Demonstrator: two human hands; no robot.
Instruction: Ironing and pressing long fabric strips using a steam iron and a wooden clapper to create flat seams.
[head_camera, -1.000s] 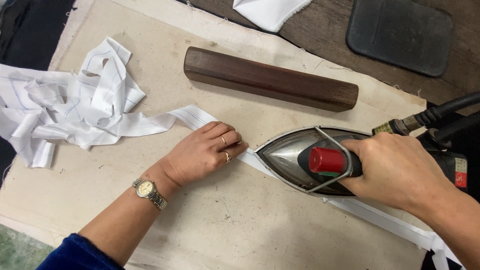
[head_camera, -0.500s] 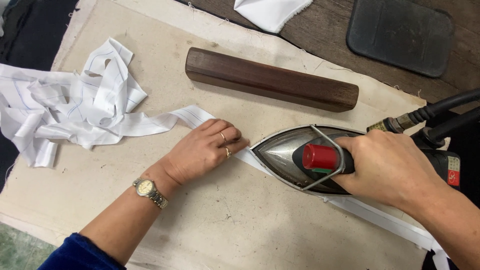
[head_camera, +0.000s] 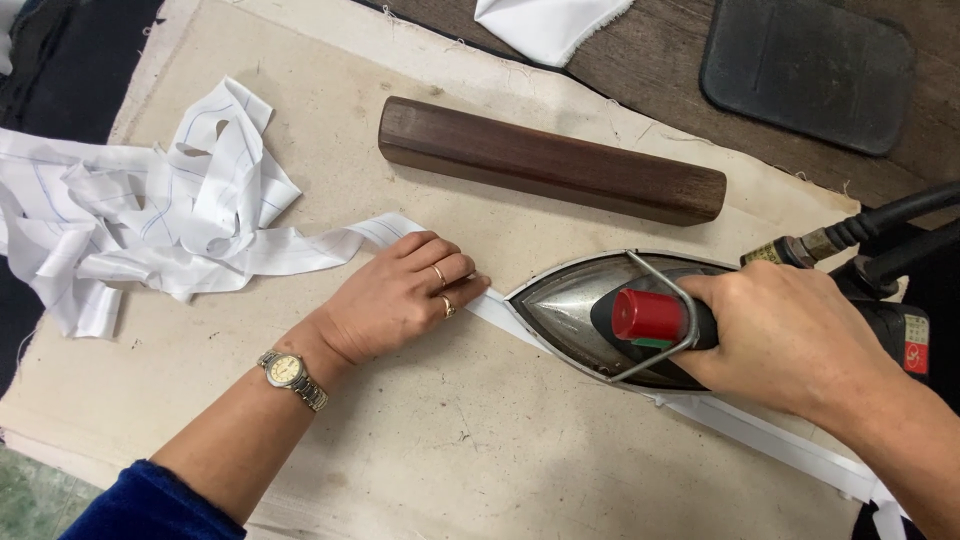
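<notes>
A long white fabric strip (head_camera: 340, 245) runs across the beige ironing pad (head_camera: 450, 450), from a crumpled heap at the left to the lower right corner. My left hand (head_camera: 405, 295), with rings and a wristwatch, lies flat on the strip and presses it down just ahead of the iron's tip. My right hand (head_camera: 790, 335) grips the handle of a metal steam iron (head_camera: 570, 310) with a red knob, which rests on the strip and points left. The strip under the iron is hidden.
A dark wooden block (head_camera: 550, 160) lies behind the iron. A crumpled heap of white strip (head_camera: 130, 220) fills the left side. A black rubber pad (head_camera: 810, 70) and a white cloth piece (head_camera: 545, 25) sit on the wooden table at the back. The iron's black hoses (head_camera: 890, 225) trail off right.
The iron has slid left along the strip toward my left hand. My left hand has stayed pressed on the strip.
</notes>
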